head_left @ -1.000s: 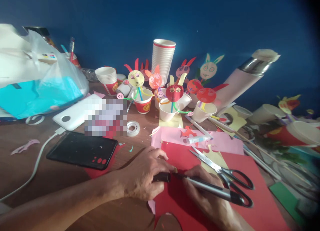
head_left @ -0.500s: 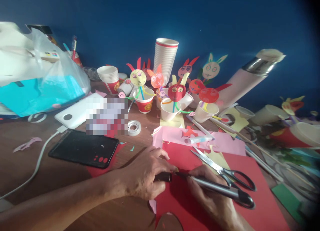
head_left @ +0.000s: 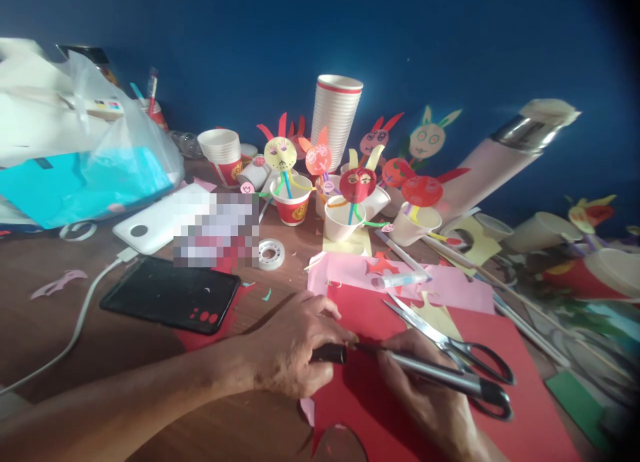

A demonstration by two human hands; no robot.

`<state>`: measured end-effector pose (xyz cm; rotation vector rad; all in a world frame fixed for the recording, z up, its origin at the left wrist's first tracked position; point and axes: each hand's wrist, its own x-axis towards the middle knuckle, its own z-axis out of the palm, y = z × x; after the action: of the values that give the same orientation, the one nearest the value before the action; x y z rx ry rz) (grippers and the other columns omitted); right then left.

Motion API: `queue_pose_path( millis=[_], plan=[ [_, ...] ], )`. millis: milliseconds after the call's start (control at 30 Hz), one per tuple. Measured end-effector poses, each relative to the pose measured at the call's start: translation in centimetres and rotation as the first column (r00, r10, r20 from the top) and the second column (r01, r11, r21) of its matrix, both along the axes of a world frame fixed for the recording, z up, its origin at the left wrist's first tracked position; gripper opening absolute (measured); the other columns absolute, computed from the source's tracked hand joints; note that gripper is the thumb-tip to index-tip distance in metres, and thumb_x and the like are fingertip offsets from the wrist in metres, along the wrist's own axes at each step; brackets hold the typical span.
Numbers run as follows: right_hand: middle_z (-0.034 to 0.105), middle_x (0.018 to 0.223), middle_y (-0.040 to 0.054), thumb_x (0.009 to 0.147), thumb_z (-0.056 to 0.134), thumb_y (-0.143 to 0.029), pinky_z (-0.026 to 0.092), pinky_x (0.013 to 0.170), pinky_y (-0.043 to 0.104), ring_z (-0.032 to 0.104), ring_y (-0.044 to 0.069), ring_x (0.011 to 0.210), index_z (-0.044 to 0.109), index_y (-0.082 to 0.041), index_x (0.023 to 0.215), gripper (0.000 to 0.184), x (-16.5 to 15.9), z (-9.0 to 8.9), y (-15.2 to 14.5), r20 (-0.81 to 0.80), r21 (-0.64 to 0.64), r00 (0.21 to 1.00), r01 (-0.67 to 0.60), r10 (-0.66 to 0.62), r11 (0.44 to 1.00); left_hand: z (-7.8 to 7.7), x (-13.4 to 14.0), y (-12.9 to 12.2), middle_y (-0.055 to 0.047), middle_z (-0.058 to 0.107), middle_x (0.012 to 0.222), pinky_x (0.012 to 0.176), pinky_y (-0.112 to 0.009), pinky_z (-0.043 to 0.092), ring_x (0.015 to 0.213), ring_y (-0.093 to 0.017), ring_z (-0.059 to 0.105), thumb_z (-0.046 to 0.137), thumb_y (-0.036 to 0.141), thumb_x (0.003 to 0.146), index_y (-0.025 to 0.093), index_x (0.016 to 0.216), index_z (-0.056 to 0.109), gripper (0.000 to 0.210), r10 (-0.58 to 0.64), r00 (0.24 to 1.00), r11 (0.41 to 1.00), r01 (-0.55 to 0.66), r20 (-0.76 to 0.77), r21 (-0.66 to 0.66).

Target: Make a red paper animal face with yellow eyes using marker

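A black pen cap (head_left: 330,353) is gripped in my left hand (head_left: 297,345), whose fingers rest at the left part of a red paper sheet (head_left: 505,409). My right hand (head_left: 425,382) is closed around a grey and black marker pen (head_left: 440,371), its dark tip pointing left toward the left fingertips. Whether the tip touches anything there I cannot tell. Scissors (head_left: 450,342) with black handles lie partly open on the red sheet, just beyond the right hand. A curved piece has been cut from the sheet's near left edge.
Paper cups with paper animal faces (head_left: 357,184) stand behind the red sheet, before a tall cup stack (head_left: 336,119). To the left are a black phone (head_left: 173,295), a white power bank (head_left: 160,215) and a tape roll (head_left: 271,254). A pink flask (head_left: 500,159) leans at right.
The whole view has shifted slightly, so things sit a little further right. Both hands keep the same hold on the cap and the marker pen.
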<state>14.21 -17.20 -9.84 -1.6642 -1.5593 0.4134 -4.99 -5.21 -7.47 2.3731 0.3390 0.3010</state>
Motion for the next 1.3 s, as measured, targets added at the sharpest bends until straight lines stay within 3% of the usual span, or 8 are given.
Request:
queue_pose_path(
  millis=[100,333,533,733,1000,1200,1300],
  plan=[
    [0.052,0.044,-0.0086,0.085,0.055,-0.022,0.039,0.037,0.017,0.047,0.008,0.033,0.055,-0.021,0.073,0.012,-0.1,0.0,0.0,0.003,0.027,0.999,-0.054,0.054,0.998,0.1,0.0,0.1,0.0,0.065,0.081,0.093,-0.035,0.039,0.105,-0.023,0.054,0.054,0.011,0.068,0.022,0.086,0.062,0.022,-0.011,1.0,1.0,0.011,0.003,0.0],
    [0.051,0.044,-0.0089,0.087,0.054,-0.027,0.035,0.034,0.018,0.045,0.008,0.033,0.056,-0.022,0.074,0.014,-0.3,-0.2,-0.1,-0.031,0.002,0.999,0.03,-0.03,1.0,-0.2,0.0,0.0,0.0,0.066,0.079,0.093,-0.034,0.038,0.105,-0.023,0.054,0.055,0.011,0.068,0.02,0.08,0.062,0.017,-0.004,1.0,1.0,0.003,0.025,0.01],
    [0.051,0.043,-0.0101,0.086,0.054,-0.017,0.038,0.035,0.016,0.047,0.007,0.032,0.052,-0.022,0.076,0.011,0.3,0.0,0.2,0.091,0.055,0.988,-0.129,0.124,0.99,-0.3,0.0,0.0,0.0,0.069,0.089,0.095,-0.035,0.037,0.106,-0.023,0.053,0.055,0.01,0.067,0.021,0.089,0.064,0.026,-0.002,0.999,1.0,0.002,0.042,-0.006],
    [0.053,0.047,-0.009,0.088,0.054,-0.024,0.038,0.038,0.018,0.045,0.008,0.034,0.054,-0.022,0.077,0.011,-0.2,-0.1,0.0,0.022,0.045,0.999,-0.045,0.044,0.998,-0.8,0.0,-0.1,0.0,0.068,0.083,0.095,-0.036,0.037,0.104,-0.023,0.054,0.055,0.012,0.065,0.021,0.082,0.064,0.021,0.018,0.998,1.0,-0.018,0.059,-0.003],
    [0.049,0.045,-0.0098,0.089,0.052,-0.025,0.036,0.039,0.019,0.043,0.008,0.034,0.052,-0.023,0.077,0.012,-0.1,-0.1,-0.1,0.015,0.014,0.998,-0.067,0.067,0.998,-0.7,0.0,0.0,0.001,0.069,0.083,0.096,-0.036,0.036,0.107,-0.023,0.054,0.054,0.011,0.065,0.02,0.081,0.063,0.02,-0.003,0.999,1.0,0.002,0.047,0.005],
    [0.057,0.05,-0.008,0.087,0.055,-0.021,0.041,0.041,0.017,0.051,0.008,0.037,0.052,-0.023,0.079,0.008,0.2,0.2,0.2,0.091,0.075,0.985,-0.157,0.15,0.985,-1.0,0.0,-0.1,0.0,0.072,0.095,0.096,-0.038,0.036,0.106,-0.024,0.054,0.055,0.015,0.067,0.022,0.085,0.065,0.022,0.019,0.996,0.999,-0.017,0.084,-0.034],
    [0.051,0.046,-0.0092,0.089,0.053,-0.024,0.039,0.04,0.018,0.046,0.008,0.035,0.05,-0.023,0.077,0.012,0.3,0.3,0.1,0.095,0.017,0.984,-0.155,0.153,0.988,-1.0,0.0,-0.1,-0.001,0.072,0.094,0.097,-0.039,0.036,0.107,-0.024,0.054,0.055,0.015,0.067,0.022,0.085,0.066,0.022,0.024,0.997,0.999,-0.021,0.076,-0.033]
  ],
)
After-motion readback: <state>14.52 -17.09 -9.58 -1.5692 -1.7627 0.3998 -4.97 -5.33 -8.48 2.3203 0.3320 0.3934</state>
